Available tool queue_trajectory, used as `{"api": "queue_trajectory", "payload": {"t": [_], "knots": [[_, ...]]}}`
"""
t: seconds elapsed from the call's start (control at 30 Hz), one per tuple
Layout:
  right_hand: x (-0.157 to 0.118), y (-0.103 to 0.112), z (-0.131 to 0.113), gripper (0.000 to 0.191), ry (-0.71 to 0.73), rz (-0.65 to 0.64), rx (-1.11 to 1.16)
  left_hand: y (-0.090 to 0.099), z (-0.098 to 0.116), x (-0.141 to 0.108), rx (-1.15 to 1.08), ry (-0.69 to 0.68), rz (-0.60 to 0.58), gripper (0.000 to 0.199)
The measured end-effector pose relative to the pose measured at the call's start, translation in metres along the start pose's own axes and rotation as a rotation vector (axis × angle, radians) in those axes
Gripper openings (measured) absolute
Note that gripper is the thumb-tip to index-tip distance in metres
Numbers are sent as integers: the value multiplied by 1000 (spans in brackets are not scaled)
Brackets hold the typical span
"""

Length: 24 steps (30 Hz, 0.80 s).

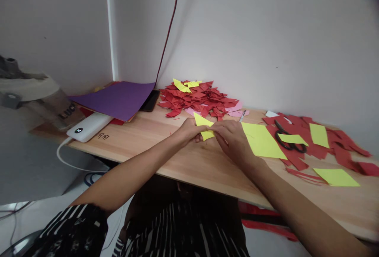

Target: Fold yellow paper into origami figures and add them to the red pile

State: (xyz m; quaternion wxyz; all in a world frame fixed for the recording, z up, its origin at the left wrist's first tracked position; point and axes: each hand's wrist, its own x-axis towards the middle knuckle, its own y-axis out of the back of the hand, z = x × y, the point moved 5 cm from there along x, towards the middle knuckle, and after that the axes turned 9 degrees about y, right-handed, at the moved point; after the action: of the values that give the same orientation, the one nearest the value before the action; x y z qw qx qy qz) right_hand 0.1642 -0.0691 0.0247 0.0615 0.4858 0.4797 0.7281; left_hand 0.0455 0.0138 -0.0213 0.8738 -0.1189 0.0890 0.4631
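Between my two hands is a small folded piece of yellow paper (202, 120), held just above the wooden table. My left hand (189, 130) grips its left side, fingers closed. From the other side, my right hand (232, 136) pinches the paper's right edge, and the fingers partly cover it. Just right of that hand lies a larger flat yellow sheet (263, 140). Behind my hands rises a heap of folded red paper pieces (204, 97), with a few yellow folded pieces (182, 86) on top and pink paper at its base.
Black-handled scissors (288, 140) lie among red paper scraps (340, 142) and yellow pieces on the right. A purple sheet (118, 97), a white power bank (89, 127) with its cable and a dark phone (150, 101) are on the left. A red cord (170, 28) hangs behind.
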Motion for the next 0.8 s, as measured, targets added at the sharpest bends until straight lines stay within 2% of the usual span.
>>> {"api": "queue_trajectory", "payload": {"t": [0.17,0.33,0.47,0.57,0.7,0.8], "knots": [[2,-5,-7,36,19,-39,38,0,2,-2,-200,20,-80,11],[5,0,-9,28,31,-4,26,2,0,-1,-255,21,-120,17],[5,0,-10,17,45,5,7,4,-1,0,-269,-5,-77,23],[2,0,-5,11,1,20,-13,4,-1,0,-280,5,-66,24],[-1,2,1,11,-56,42,-34,1,0,-2,-295,18,-123,24],[1,2,-3,13,-31,26,-54,-1,2,-5,-292,30,-154,26]]}}
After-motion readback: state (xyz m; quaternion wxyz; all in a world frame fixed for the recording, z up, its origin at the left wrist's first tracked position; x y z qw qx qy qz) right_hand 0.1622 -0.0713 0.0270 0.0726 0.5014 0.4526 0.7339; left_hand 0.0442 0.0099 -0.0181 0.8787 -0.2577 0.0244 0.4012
